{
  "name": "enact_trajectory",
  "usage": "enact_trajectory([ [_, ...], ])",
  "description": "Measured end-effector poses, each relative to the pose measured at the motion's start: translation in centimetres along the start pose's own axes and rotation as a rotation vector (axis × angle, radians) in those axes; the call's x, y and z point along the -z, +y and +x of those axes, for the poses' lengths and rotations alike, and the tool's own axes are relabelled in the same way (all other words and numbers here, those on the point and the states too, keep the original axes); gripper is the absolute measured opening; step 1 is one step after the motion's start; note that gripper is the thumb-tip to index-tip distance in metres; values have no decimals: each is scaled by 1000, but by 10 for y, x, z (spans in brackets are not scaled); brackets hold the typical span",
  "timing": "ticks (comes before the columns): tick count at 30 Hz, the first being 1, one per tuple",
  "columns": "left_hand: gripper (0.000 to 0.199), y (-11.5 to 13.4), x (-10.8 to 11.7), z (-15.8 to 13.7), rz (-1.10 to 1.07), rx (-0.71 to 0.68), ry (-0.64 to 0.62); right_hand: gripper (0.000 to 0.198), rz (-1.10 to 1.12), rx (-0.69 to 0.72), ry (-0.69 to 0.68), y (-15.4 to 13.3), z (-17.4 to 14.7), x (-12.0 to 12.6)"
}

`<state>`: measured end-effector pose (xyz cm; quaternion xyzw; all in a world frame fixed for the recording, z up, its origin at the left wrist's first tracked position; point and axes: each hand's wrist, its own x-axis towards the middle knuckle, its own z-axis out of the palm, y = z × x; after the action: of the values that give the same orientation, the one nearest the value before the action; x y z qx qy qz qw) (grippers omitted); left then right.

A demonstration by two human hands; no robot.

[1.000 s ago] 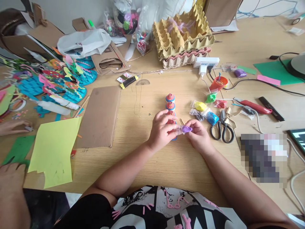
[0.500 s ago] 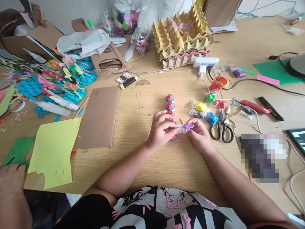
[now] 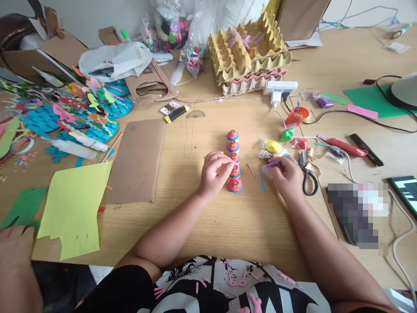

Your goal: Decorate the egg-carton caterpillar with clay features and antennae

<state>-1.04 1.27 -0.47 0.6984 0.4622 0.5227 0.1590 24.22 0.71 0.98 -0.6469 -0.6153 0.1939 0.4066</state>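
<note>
Several small round red-and-blue clay pieces (image 3: 235,185) with little face-like details stand in a column on the table. My left hand (image 3: 213,174) is at the left side of this column, thumb and fingertips pinched together; anything between them is too small to make out. To the right, my right hand (image 3: 288,177) grips a small clear bag of purple clay (image 3: 269,168), its fingers closed round one end. Thin wooden sticks (image 3: 250,171) and a blue strip-like tool (image 3: 262,178) lie between the column and my right hand.
Black-handled scissors (image 3: 310,182), partly hidden, lie beside my right hand, near bags of yellow clay (image 3: 273,145) and green clay (image 3: 287,135). Cardboard (image 3: 137,161) and yellow paper (image 3: 76,204) lie left. Egg trays (image 3: 250,56) stand behind. Another person's hand (image 3: 16,239) rests at far left.
My right hand has moved right with the purple clay bag, away from my left hand. My left hand has let go of the bag and stays pinched by the column.
</note>
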Motion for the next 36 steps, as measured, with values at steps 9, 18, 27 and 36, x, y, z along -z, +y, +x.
enact_trajectory([
  [9, 21, -1, 0, 0, 7, 26, -51, 38, -475, 216, 69, -1, -6, 1],
  [18, 20, -2, 0, 1, 4, 23, -14, 20, -553, 384, -77, -21, -27, -20],
  [27, 17, -1, -1, 1, -8, -17, 13, 22, -663, 267, -140, -23, -24, -24],
  [36, 17, -1, -1, 1, -14, -23, 20, 26, -671, 281, -99, -22, -23, -25],
])
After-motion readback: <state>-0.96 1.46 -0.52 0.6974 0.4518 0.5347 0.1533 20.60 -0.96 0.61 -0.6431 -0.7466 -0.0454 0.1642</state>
